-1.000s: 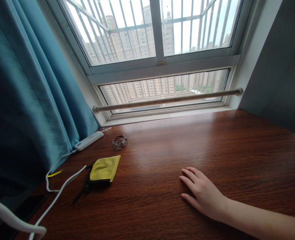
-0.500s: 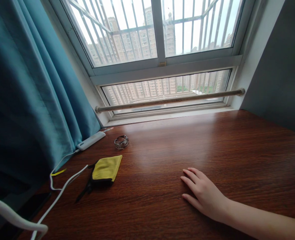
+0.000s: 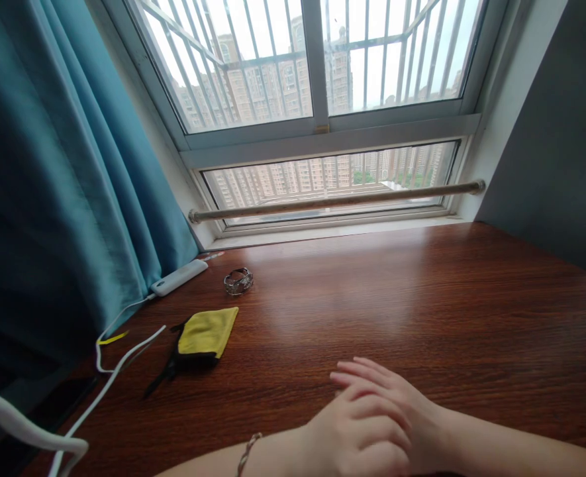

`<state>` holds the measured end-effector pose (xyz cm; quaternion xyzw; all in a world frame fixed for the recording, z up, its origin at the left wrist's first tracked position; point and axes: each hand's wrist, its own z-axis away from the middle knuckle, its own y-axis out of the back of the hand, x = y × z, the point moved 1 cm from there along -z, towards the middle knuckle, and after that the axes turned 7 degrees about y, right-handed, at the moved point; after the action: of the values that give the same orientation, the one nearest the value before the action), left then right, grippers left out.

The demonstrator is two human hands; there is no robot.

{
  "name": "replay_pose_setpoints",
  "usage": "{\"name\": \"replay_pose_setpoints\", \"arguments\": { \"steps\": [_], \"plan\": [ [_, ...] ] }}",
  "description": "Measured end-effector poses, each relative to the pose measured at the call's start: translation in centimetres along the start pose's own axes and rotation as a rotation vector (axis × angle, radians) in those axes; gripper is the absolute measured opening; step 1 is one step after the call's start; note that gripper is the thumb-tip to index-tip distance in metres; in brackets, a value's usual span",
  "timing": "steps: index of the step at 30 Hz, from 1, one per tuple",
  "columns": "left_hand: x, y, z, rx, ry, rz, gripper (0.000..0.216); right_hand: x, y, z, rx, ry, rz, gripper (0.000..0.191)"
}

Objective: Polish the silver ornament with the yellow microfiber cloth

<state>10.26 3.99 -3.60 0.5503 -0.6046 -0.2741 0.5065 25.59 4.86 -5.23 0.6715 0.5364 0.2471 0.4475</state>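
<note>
My left hand point(image 3: 359, 434), with a braided bracelet point(image 3: 247, 454) on its wrist, lies across the near side of my right hand point(image 3: 414, 401). Its fingers are loosely bent and spread, with their tips against the right hand; I see no object between the two hands. Beyond the left knuckles, the right hand's fingers stretch out to the left above the wooden tabletop point(image 3: 283, 377), and part of its palm is hidden. Away from both hands, to the left, lies a yellow cloth piece with black edging point(image 3: 208, 333). Behind it sits an openwork silver bangle point(image 3: 238, 281).
A white slim device point(image 3: 179, 277) lies by the blue curtain point(image 3: 98, 199), with a thin cable running from it. A thicker white cable point(image 3: 29, 427) and a yellow tie point(image 3: 114, 338) are at the left. A metal rail point(image 3: 342, 200) crosses the window behind the table.
My left hand has come into view from below and now touches my right hand. The right hand has shifted slightly left and nearer to me. The items on the table appear marginally further left.
</note>
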Motion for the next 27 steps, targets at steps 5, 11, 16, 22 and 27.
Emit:
{"name": "replay_pose_setpoints", "arguments": {
  "steps": [5, 11, 16, 22, 27],
  "plan": [
    [-1.9, 0.3, 0.4, 0.37, 0.131, 0.29, 0.015, -0.9, -0.7, -0.5, -0.211, -0.005, -0.2, 0.023],
    [-2.7, -0.8, 0.9, -0.015, 0.053, 0.091, 0.033, -0.1, -2.6, 1.1, -0.226, -0.048, -0.34, 0.034],
    [-2.9, -0.5, 1.0, -0.218, 0.111, 0.066, 0.033, -0.2, -3.4, 2.9, -0.205, -0.19, -0.294, 0.064],
    [-2.8, -0.6, 0.5, -0.171, 0.137, 0.054, 0.032, -0.4, -3.5, 3.2, -0.191, -0.173, -0.242, 0.054],
    [-3.1, -0.3, 1.2, -0.007, 0.075, 0.007, 0.03, 0.2, -3.7, 2.2, -0.195, -0.087, -0.232, 0.037]
  ]
}}
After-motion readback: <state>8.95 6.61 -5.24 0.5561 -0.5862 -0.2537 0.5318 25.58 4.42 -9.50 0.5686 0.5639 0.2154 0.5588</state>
